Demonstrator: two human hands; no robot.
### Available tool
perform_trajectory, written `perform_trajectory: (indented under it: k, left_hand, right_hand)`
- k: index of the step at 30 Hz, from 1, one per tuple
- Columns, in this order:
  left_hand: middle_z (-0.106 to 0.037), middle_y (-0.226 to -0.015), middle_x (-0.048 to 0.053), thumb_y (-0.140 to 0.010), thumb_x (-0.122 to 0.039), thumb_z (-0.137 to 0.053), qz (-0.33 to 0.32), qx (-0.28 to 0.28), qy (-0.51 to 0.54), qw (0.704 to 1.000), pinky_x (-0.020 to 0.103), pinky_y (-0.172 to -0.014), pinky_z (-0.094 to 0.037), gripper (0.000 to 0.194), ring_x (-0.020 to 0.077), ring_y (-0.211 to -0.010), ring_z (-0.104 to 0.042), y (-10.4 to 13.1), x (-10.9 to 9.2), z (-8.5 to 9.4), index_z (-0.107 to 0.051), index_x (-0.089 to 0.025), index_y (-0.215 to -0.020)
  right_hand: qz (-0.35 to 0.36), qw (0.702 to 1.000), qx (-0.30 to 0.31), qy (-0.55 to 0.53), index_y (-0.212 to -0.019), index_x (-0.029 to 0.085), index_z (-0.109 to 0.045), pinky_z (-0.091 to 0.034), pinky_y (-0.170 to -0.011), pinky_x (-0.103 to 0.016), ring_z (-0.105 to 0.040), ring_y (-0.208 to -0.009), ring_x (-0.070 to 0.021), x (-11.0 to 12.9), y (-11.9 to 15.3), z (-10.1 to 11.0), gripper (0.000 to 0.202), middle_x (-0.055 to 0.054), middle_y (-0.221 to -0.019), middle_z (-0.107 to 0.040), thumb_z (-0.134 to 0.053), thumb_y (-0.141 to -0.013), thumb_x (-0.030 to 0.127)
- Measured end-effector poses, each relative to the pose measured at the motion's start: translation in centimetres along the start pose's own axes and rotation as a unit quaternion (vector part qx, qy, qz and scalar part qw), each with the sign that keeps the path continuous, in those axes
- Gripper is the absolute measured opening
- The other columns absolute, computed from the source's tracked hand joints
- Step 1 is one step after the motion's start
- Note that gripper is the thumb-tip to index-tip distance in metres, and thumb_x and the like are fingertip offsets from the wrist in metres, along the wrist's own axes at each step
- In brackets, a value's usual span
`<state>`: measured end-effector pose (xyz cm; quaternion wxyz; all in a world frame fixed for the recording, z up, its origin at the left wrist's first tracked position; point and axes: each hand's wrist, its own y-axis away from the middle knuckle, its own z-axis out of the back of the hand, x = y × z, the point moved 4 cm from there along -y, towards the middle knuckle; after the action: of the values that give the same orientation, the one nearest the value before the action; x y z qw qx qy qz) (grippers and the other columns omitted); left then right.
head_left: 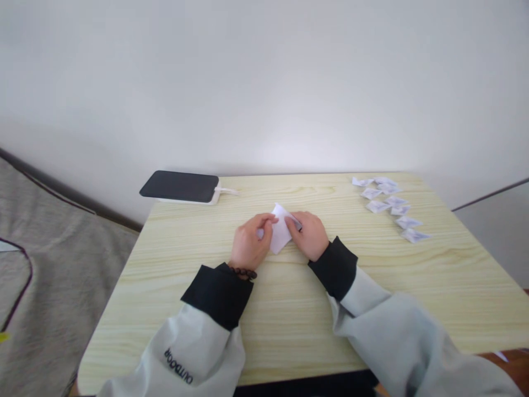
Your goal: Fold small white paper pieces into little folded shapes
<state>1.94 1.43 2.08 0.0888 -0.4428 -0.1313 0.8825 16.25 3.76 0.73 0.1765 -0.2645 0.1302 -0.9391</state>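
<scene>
A small sheet of white folded paper (280, 236) is held between my two hands over the middle of the table. My left hand (250, 240) pinches its left edge between thumb and fingers. On the opposite edge, my right hand (311, 234) grips the paper with the thumb on top and the fingers curled behind. The paper stands tilted, one corner pointing up and away from me. Parts of its sides are hidden by my fingers.
Several small folded paper boats (376, 206) lie in a cluster at the back right of the light wooden table (285, 309). A black phone (181, 186) rests on a white block with a white cable (227, 191) at the back left. A white wall rises behind; grey fabric (61, 264) lies left.
</scene>
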Motion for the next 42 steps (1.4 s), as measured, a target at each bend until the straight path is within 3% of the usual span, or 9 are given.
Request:
perform_trajectory:
  k: [3,7,11,16,19,22,32,38,42]
  left_hand:
    - [-0.066,-0.102,0.008,-0.08,-0.022,-0.054,-0.006,-0.041,-0.025,0.999,0.029,-0.078,-0.048,0.027,0.0164,-0.086,-0.061,-1.2,0.6,0.7,-0.06,-0.014,-0.105]
    - [-0.067,-0.093,0.006,-0.078,-0.033,-0.058,0.045,0.028,0.065,0.996,0.026,-0.062,-0.048,0.037,0.013,-0.068,-0.059,-1.5,1.9,0.5,-0.056,-0.016,-0.111]
    - [-0.066,-0.074,0.002,-0.074,-0.037,-0.063,0.131,0.058,0.191,0.971,0.023,-0.058,-0.047,0.024,0.0137,-0.065,-0.061,-1.2,2.6,0.1,-0.059,-0.016,-0.086]
    - [-0.066,-0.073,0.001,-0.067,-0.044,-0.068,0.204,0.076,0.273,0.937,0.024,-0.055,-0.049,0.034,0.0149,-0.067,-0.061,-1.5,2.3,0.6,-0.055,-0.017,-0.083]
    - [-0.067,-0.067,0.0,-0.065,-0.047,-0.069,0.231,0.156,0.293,0.914,0.025,-0.052,-0.05,0.044,0.0167,-0.062,-0.063,-1.5,2.0,0.4,-0.056,-0.017,-0.094]
    - [-0.068,-0.065,0.001,-0.066,-0.046,-0.07,0.238,0.188,0.299,0.905,0.025,-0.053,-0.051,0.041,0.017,-0.061,-0.064,-1.4,2.0,0.4,-0.059,-0.017,-0.091]
    - [-0.068,-0.067,0.001,-0.068,-0.048,-0.068,0.241,0.162,0.269,0.918,0.026,-0.053,-0.053,0.04,0.017,-0.062,-0.064,-1.7,2.8,0.4,-0.059,-0.017,-0.092]
    - [-0.067,-0.078,0.002,-0.075,-0.057,-0.057,0.242,0.177,0.323,0.898,0.024,-0.058,-0.052,0.042,0.0162,-0.07,-0.065,-1.6,3.0,0.1,-0.056,-0.018,-0.089]
    - [-0.068,-0.091,0.008,-0.078,-0.061,-0.051,0.238,0.147,0.371,0.886,0.027,-0.063,-0.052,0.049,0.0182,-0.078,-0.066,-1.7,3.3,-0.1,-0.054,-0.017,-0.1]
  right_hand:
    - [-0.026,0.997,0.009,-0.075,-0.082,0.018,-0.068,-0.04,-0.061,-0.026,-0.058,-0.064,-0.0153,-0.9,-0.4,0.3,0.026,-0.003,-0.072,-0.068,-0.051,-0.086,0.038]
    - [-0.112,0.977,-0.007,-0.184,-0.07,0.017,-0.066,-0.037,-0.049,-0.022,-0.05,-0.048,-0.0104,-2.1,-0.7,1.0,0.033,0.001,-0.054,-0.06,-0.06,-0.077,0.049]
    - [-0.119,0.938,0.013,-0.324,-0.08,0.016,-0.065,-0.042,-0.049,-0.022,-0.056,-0.055,-0.0116,-2.4,-0.5,0.9,0.033,-0.002,-0.067,-0.067,-0.06,-0.077,0.048]
    - [-0.095,0.901,0.076,-0.416,-0.098,0.017,-0.063,-0.048,-0.054,-0.024,-0.061,-0.062,-0.0139,-1.8,-0.3,0.6,0.033,-0.003,-0.077,-0.069,-0.058,-0.079,0.043]
    - [-0.107,0.903,0.082,-0.409,-0.092,0.017,-0.064,-0.046,-0.049,-0.023,-0.058,-0.055,-0.0127,-1.7,-0.3,0.7,0.029,-0.001,-0.067,-0.066,-0.057,-0.08,0.042]
    - [-0.099,0.918,0.081,-0.376,-0.081,0.016,-0.064,-0.04,-0.042,-0.021,-0.051,-0.045,-0.0099,-1.6,-0.4,0.9,0.025,0.002,-0.055,-0.059,-0.058,-0.079,0.041]
    - [-0.093,0.913,0.075,-0.39,-0.083,0.017,-0.06,-0.038,-0.04,-0.019,-0.046,-0.044,-0.0078,-1.6,-0.4,0.8,0.029,0.004,-0.055,-0.053,-0.051,-0.083,0.044]
    - [-0.058,0.945,0.053,-0.316,-0.083,0.018,-0.065,-0.038,-0.046,-0.02,-0.047,-0.048,-0.0088,-1.7,-0.6,1.0,0.026,0.002,-0.058,-0.055,-0.051,-0.084,0.04]
    - [-0.047,0.954,0.037,-0.293,-0.09,0.018,-0.067,-0.038,-0.047,-0.02,-0.049,-0.05,-0.0089,-1.7,-0.6,1.1,0.027,0.001,-0.065,-0.061,-0.049,-0.086,0.038]
